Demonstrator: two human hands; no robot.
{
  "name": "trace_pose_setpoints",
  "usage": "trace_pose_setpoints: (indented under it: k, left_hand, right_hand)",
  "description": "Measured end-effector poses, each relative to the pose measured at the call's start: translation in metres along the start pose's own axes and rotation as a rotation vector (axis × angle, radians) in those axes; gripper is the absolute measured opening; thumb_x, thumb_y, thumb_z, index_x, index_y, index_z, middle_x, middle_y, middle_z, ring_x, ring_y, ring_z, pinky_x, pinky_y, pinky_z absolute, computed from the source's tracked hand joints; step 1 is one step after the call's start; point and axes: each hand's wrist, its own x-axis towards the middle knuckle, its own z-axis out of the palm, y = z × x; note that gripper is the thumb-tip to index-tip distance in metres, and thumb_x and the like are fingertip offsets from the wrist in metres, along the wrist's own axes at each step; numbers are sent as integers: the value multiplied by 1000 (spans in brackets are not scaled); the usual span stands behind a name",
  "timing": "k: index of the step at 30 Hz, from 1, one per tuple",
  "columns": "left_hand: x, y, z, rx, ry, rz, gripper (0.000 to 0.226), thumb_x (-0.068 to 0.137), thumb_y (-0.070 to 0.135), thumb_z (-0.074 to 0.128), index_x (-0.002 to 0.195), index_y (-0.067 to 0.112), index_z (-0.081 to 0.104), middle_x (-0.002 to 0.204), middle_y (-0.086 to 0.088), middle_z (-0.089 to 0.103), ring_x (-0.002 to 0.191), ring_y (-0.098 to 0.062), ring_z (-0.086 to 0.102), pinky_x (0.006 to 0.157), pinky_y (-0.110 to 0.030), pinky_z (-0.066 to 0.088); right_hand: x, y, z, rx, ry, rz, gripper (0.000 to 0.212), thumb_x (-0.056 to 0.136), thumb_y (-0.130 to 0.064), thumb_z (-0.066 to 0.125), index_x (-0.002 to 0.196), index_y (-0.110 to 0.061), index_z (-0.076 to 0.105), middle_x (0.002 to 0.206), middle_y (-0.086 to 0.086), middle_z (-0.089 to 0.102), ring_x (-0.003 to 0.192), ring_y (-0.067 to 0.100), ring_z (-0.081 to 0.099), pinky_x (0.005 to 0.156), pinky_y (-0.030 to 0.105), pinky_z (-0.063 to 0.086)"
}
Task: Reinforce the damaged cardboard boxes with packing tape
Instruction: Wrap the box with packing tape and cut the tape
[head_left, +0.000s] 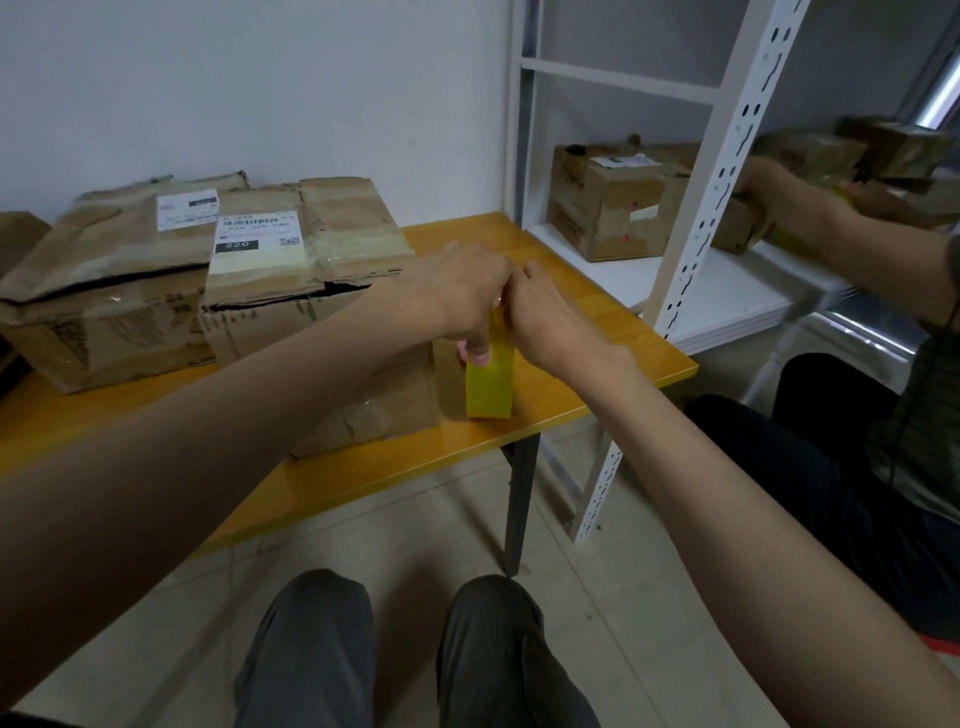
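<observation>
Both my hands, left hand (462, 296) and right hand (545, 319), pinch the tape roll (490, 382) standing on the desk (587, 384) beside the torn box (317, 322). Light, sticky stuff; grip the rim.

- Both arms are stretched forward, bare forearms coming in from about 7 and 5 o'clock and meeting near frame center.
- Left hand (460, 291) is knuckles-up, fingers curled downward, with the thumb tip pressed on the tape (489, 382) it's pinching.
- Right hand (543, 317) sits just at 3 o'clock of the left, touching it, fingers curled in toward the same spot; can't see exactly what they grab.
- Knees show at 6 o'clock.
</observation>
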Motion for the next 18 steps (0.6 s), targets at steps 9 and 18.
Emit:
trace_pose_setpoints:
  k: [9,18]
  left_hand:
    - [0,0,1,-42,10,-26,57,60,37,96,93,21,53,91,2,53,90,-21,50,73,-34,41]
    - [3,0,3,-39,8,-26,61,57,40,97,93,21,51,91,2,50,99,-26,56,75,-35,41]
  right_hand:
    - [-6,0,0,33,42,-23,30,97,5,48,125,-2,52,116,18,49,96,32,52,80,43,46]
    - [-7,3,6,132,112,-77,28,94,7,49,121,-1,54,111,18,50,93,29,49,78,43,46]
